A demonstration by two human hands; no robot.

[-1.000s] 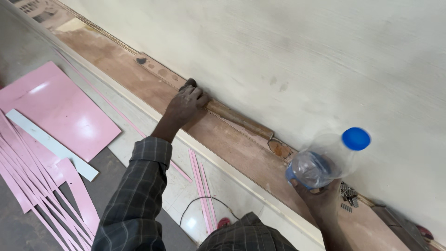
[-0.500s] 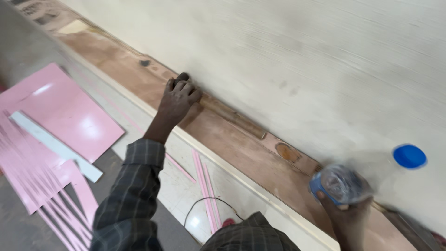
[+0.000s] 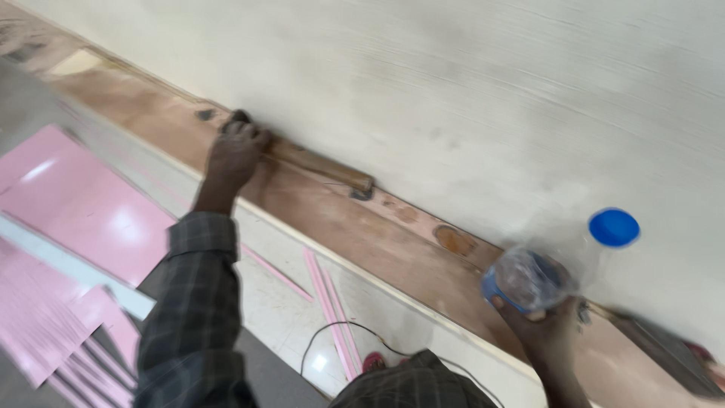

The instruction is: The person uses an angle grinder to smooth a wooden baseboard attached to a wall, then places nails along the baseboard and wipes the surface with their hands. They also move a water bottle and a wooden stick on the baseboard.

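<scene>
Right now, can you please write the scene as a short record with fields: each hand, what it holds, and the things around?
left hand: grips one end of a wooden handle lying where the brown board meets the pale sheet
right hand: holds a clear plastic bottle with a blue cap, tilted over the brown board
floor: pink sheet, pink strips, thin black cable
picture: blurred

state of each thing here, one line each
left hand: closed on the wooden handle
wooden handle: lying flat against the white board's lower edge
right hand: gripping the bottle
bottle: clear, tilted, blue cap on
pink strips: loose on the floor
cable: slack, curved
</scene>
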